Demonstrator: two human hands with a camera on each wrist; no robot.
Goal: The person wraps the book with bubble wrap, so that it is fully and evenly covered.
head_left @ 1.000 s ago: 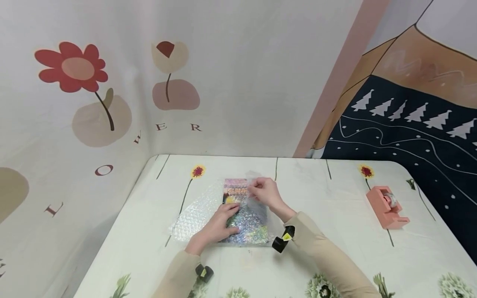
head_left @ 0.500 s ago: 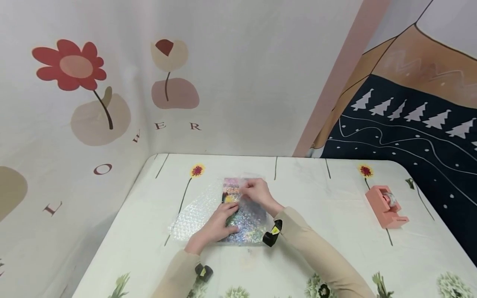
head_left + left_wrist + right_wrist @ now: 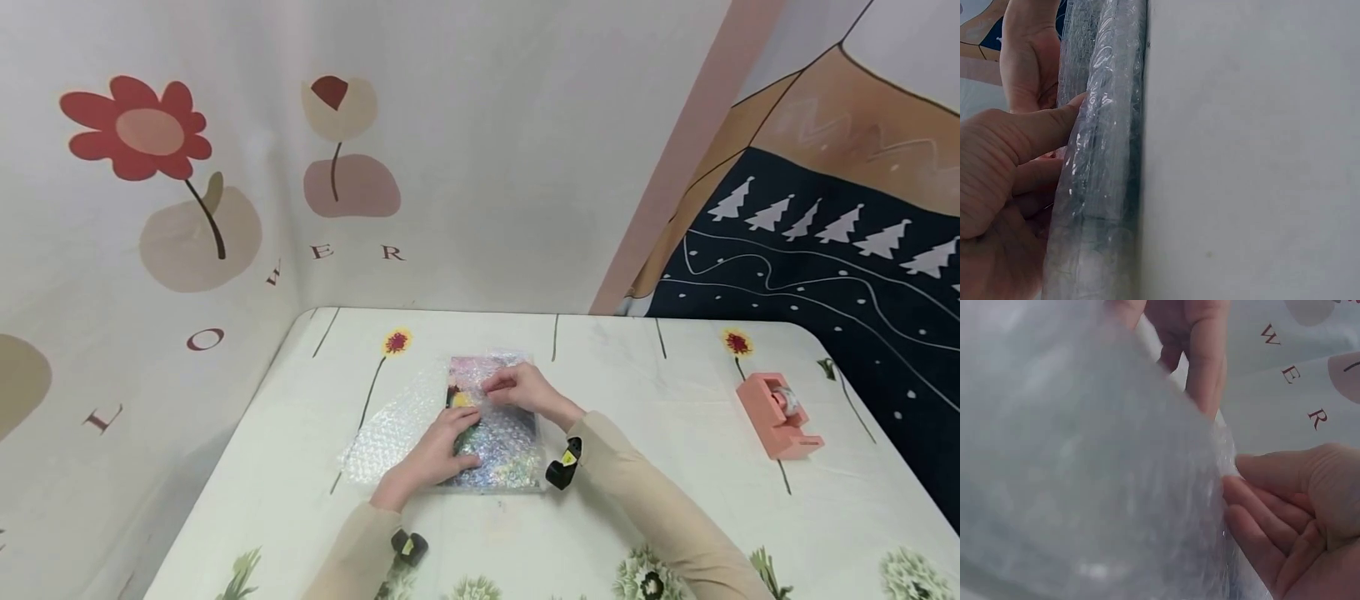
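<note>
A flat item with a colourful printed cover (image 3: pixel 467 372), perhaps a book, lies on the table under clear bubble wrap (image 3: pixel 502 450). My left hand (image 3: pixel 438 446) rests on the wrapped item with its fingers extended and thumb spread. Over the upper right part, my right hand (image 3: pixel 528 390) pinches the wrap's edge between thumb and fingers. The right wrist view shows the thumb and fingers of my right hand (image 3: pixel 1291 512) meeting at the edge of the bubble wrap (image 3: pixel 1097 462). From the left wrist, the wrap (image 3: pixel 1100 144) appears side-on in layers beside my left hand (image 3: pixel 1016 162).
A loose flap of bubble wrap (image 3: pixel 386 442) spreads out to the left of the item. A pink tape dispenser (image 3: pixel 780 417) with a roll of tape stands at the table's right. The flower-patterned tablecloth (image 3: pixel 660 467) covers the table, and printed curtains (image 3: pixel 480 167) hang behind it.
My right hand has moved a little left and slightly downward with the wrap's edge, bringing the film further over the printed cover. My left hand has stayed in place.
</note>
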